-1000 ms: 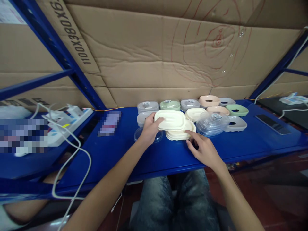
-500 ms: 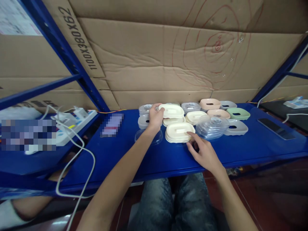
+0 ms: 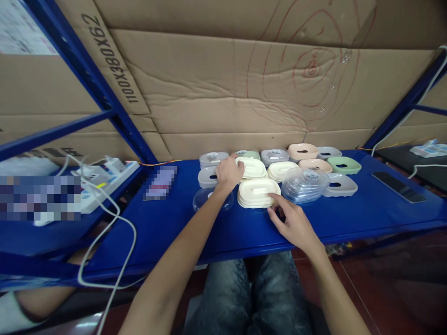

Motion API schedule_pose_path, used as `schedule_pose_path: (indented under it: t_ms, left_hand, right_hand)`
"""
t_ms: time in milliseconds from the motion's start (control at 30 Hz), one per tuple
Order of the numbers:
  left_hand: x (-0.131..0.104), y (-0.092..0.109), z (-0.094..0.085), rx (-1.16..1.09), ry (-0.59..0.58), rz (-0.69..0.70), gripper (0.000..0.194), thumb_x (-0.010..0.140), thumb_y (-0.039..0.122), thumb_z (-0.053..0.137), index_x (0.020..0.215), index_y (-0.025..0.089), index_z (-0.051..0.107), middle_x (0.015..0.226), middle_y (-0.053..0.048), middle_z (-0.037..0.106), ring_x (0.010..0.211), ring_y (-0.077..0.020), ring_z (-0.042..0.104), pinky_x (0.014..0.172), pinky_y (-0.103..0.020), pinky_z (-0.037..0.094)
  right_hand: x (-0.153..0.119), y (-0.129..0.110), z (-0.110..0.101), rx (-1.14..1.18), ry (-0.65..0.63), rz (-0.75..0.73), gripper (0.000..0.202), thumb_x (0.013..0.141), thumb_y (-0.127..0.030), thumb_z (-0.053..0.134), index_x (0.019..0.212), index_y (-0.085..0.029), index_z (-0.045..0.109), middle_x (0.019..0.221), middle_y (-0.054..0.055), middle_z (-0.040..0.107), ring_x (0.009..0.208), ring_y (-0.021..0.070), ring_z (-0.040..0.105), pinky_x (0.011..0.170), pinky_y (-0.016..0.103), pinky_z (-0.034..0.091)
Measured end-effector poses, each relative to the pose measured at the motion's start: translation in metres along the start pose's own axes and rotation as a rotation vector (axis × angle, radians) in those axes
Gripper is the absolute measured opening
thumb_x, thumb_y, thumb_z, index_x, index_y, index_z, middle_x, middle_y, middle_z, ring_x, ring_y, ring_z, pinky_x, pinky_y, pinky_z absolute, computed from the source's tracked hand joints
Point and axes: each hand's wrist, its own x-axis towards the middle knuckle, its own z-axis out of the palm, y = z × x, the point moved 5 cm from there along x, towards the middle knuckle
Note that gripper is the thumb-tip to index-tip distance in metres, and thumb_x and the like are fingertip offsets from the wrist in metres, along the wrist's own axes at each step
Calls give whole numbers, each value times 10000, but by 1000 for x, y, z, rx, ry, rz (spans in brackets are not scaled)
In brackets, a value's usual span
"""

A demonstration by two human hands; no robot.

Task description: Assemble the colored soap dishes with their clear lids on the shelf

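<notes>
My left hand has its fingers closed on the left edge of a cream soap-dish tray, which lies level in the middle row; its fingertips are partly hidden. In front is a stack of several cream trays. My right hand touches the stack's right side with thumb and index finger apart. Another cream tray sits on a dish just to the right. A pile of clear plastic lids stands beside the stack, and a single clear lid lies under my left forearm.
Grey dishes, peach dishes and a green dish line the blue table. A dark phone lies at right. Power strips and a white cable are at left, near another person's arm. Cardboard rises behind.
My left hand has lowered the cream tray from the air onto the middle row. My right hand stays at the front stack. The view has shifted slightly.
</notes>
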Motion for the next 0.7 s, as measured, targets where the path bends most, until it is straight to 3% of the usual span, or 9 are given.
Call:
schedule_pose_path:
  t_ms: [267,500,700]
  left_hand:
    - [-2,-1,3,71,18,132,202,880,237,652,1020,195,791,1176,-211,726,1396,-469,497,1228,-587,379]
    - [6,-1,-3,25,41,148,160,868,218,650,930,175,792,1101,-214,724,1345,-464,542,1233,-594,369]
    - [7,1,10,22,-8,145,112,803,184,706,890,198,775,1059,-182,760,1348,-445,568,1219,-547,397]
  right_hand:
    - [0,-1,-1,-11,9,3,396,1109,-346,545,1480,-211,583,977,66,750,902,262,748,811,377,584]
    - [0,-1,0,-16,0,-4,395,1110,-333,544,1478,-195,583,988,69,743,912,259,732,826,384,580]
    - [0,-1,0,-21,-2,1,396,1110,-337,543,1481,-203,584,976,62,747,907,256,741,800,370,577]
